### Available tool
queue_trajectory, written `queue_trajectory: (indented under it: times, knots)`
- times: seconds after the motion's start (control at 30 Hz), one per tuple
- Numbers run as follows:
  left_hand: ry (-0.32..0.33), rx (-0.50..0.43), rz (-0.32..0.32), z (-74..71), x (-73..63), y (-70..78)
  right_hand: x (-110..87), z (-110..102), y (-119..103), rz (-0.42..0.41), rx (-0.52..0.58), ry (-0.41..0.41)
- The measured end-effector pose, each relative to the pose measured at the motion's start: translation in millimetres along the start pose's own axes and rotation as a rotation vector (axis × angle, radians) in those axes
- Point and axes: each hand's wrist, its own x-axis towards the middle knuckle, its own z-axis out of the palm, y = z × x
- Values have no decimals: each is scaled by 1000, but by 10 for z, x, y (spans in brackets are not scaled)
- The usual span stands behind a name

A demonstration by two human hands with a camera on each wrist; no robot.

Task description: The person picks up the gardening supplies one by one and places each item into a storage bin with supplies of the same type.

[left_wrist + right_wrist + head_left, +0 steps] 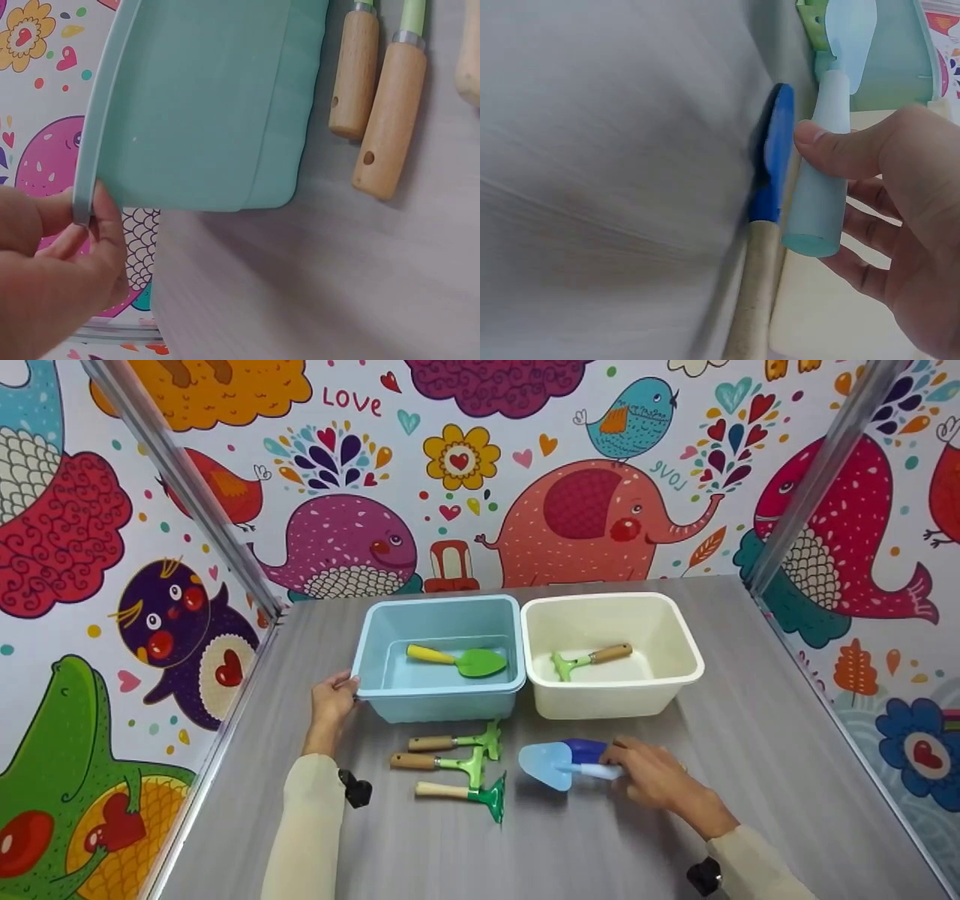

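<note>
With thumb and fingers, my left hand (331,709) pinches the left rim of a light blue plastic basin (442,706); the left wrist view shows the rim between them. Inside that basin lies a green trowel (480,662) with a yellow handle. My right hand (651,774) holds a small light blue trowel (546,765) by its pale handle (821,172), blade pointing left. Close beside it is a dark blue garden tool (778,150) with a wooden handle, partly hidden behind the trowel and hand in the head view.
A cream basin (607,701) adjoins the blue one on the right and contains a green rake (574,662) with a wooden handle. Two light green rakes (442,742) and a darker green tool (491,797) lie before the basins. Patterned walls (465,525) enclose the grey table (450,862).
</note>
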Motion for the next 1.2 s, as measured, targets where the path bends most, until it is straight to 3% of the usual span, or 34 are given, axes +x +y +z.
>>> queue_trajectory:
  times: [0.3,0.47,0.77,1.0,1.2]
  knots:
    - [-3,12,-7,-5,-1,-14,107,-125,-66,-29,22,58]
    - [7,-14,-14,18,6,2,169,-198,-103,-29,81,46]
    - [-15,-22,-33,-1,-28,17,277,-303,-141,44,227,-27]
    - [-15,-1,-35,1,-43,26,393,-422,-189,105,420,-80]
    - [-6,-15,-51,7,-32,41,525,-520,-216,82,542,-90]
